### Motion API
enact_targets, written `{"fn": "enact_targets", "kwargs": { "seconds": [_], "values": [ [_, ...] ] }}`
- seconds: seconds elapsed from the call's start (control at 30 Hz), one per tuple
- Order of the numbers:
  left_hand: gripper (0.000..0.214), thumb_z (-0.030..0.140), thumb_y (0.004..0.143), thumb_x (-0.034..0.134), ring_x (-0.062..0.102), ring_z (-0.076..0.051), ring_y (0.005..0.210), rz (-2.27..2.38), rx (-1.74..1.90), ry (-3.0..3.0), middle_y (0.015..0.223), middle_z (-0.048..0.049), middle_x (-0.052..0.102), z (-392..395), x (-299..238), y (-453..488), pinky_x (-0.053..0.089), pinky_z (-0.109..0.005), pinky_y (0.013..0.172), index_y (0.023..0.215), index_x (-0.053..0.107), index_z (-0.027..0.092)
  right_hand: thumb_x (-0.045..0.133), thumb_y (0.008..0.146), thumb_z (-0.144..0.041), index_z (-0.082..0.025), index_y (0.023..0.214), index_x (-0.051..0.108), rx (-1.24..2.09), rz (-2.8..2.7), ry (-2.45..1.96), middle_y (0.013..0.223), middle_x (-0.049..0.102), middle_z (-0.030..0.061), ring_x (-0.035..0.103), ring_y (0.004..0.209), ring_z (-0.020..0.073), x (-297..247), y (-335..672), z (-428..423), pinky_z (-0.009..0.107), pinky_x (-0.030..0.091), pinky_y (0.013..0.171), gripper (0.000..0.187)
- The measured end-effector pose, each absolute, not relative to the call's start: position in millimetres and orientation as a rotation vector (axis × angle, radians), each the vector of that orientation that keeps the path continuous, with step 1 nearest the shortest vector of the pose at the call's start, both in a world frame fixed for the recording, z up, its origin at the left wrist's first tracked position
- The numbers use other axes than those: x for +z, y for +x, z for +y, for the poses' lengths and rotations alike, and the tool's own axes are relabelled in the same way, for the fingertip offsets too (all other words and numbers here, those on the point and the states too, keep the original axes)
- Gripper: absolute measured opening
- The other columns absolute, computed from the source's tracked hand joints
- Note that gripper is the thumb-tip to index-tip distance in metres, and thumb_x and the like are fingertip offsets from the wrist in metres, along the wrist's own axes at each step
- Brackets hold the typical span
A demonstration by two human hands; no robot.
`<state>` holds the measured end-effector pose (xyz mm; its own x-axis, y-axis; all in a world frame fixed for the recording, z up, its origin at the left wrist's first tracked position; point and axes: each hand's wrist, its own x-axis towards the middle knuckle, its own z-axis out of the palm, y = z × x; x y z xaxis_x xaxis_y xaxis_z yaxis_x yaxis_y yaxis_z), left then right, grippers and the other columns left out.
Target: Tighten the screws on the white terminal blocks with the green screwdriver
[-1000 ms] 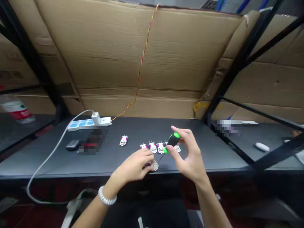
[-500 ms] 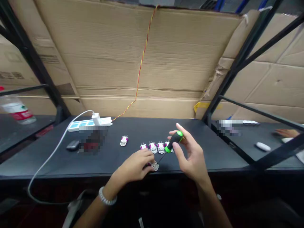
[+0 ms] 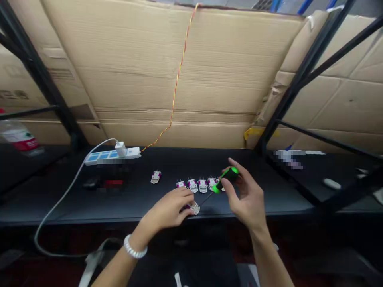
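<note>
Right grip (image 3: 245, 201) on screwdriver (image 3: 228, 177), white modules (image 3: 192, 185) behind

One black surface (image 3: 191, 160), its front edge showing, is carrying: a white power strip (image 3: 103, 156) with blue panels, lying at back left; a small dark object (image 3: 90, 183), resting nearer the front, beside a pixelated item (image 3: 113, 183) showing red; one white-and-purple part (image 3: 155, 176), sitting alone; a row of similar parts (image 3: 202, 185), lying to its right, partly covered at both ends.
</note>
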<state>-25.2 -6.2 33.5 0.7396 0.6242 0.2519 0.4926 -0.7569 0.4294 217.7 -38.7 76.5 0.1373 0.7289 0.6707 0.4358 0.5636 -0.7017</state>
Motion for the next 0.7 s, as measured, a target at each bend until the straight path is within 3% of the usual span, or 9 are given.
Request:
{"fn": "enact_targets", "kwargs": {
  "seconds": [0.7],
  "values": [
    [0.004,0.019,0.101,0.064,0.064,-0.027,0.107,0.883,0.536,2.552,0.109,-0.0063,0.071,-8.5,39.2,-23.8,0.05,-0.039,0.096,0.103,0.067,0.021,0.071,0.098,-0.03,-0.025,0.15,0.062,0.287,-1.499,-1.04,0.114,0.077,0.0084,0.077,0.097,0.0225,73.7,223.0,-36.9,0.039,0.068,0.091,0.053]
  ]
}}
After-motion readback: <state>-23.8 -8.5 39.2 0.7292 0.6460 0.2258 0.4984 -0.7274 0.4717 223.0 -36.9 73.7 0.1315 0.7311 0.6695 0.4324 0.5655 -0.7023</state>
